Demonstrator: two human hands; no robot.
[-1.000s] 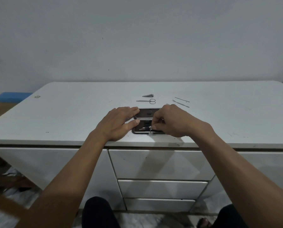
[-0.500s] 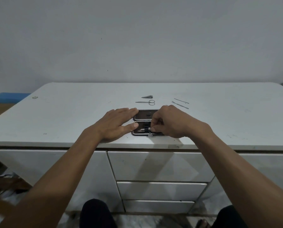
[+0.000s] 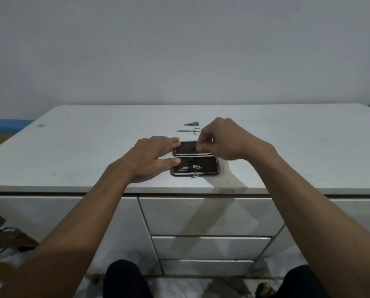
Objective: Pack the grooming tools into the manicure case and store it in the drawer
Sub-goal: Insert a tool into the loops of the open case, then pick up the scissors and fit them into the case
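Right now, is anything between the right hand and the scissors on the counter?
Nothing visible. The right hand hovers over the open case, and the scissors lie just beyond its fingers on bare counter.

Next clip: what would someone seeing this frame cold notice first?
Two bare forearms reach in over a white cabinet top, meeting at a small dark manicure case lying open near the front edge, with one metal tool already in its near half. The left hand rests flat against the case's left side, while the right hand hovers curled above the far half. Just beyond lie scissors and a nail clipper.
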